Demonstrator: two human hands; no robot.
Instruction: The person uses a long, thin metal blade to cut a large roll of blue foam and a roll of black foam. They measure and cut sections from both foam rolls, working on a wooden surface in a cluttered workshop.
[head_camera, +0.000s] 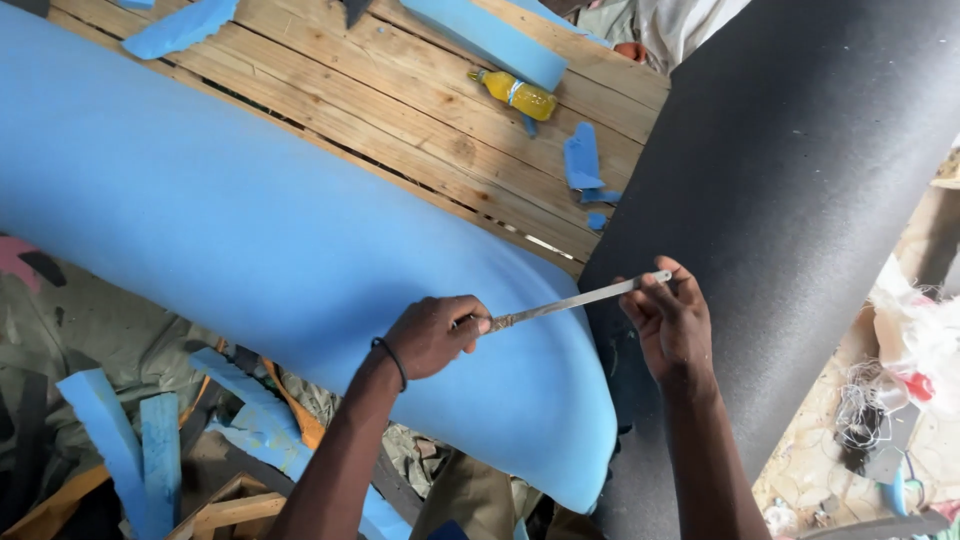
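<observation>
Left hand grips the blade's handle, right hand pinches its tip over the foam's edge beside the black sheet; seemingly mid-trim; steady, level pressure likely needed.

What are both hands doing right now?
Left hand: closed around the handle of the thin metal blade.
Right hand: fingers pinching the blade's tip.
</observation>
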